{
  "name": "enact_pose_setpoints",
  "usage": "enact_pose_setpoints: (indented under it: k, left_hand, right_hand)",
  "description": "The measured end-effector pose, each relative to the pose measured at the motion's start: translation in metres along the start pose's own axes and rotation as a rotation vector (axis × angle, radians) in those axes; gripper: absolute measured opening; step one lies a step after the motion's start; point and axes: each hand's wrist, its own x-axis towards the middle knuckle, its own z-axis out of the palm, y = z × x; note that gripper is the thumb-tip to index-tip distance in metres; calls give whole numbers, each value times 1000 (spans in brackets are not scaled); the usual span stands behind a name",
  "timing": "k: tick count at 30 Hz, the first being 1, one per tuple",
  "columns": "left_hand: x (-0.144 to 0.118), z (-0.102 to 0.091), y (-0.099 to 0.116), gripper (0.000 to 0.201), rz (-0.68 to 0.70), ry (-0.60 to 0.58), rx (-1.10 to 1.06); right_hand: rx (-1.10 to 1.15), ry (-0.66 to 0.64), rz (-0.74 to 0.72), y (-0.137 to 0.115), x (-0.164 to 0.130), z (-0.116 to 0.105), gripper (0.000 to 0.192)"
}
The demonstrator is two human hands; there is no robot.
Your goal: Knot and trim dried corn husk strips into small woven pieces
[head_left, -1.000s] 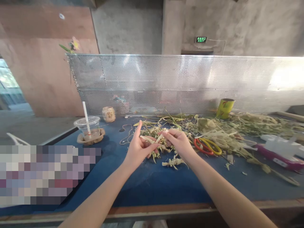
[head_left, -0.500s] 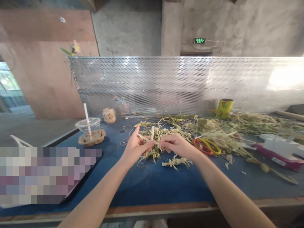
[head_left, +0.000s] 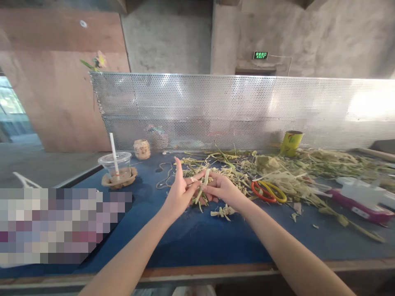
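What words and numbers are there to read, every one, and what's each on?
"安全出口": top of the lit green sign.
"EXIT": under it, same sign.
Yellow tube: markings too blurred to read.
Purple block: pale label too blurred.
Round white mark on the pinkish wall: too small.

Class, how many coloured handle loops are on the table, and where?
2: a red loop right of the right hand, and a yellow loop beside it, further right. Dried leaves may hide others.
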Motion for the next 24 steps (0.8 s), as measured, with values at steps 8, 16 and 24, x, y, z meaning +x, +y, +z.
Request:
enact_pose_setpoints:
  k: [8,16,24]
  left_hand:
    - [1,-2,-5,79,118,98,150]
    - [5,-11,-6,99,-58,-7,30]
    - [3,-16,-5,112,-196,-74,120]
  right_hand:
    - [-24,26,10,3,0,4,24]
    - [-90,106,40,10,2,2,24]
    - [-354,158,71,5,-1,2,15]
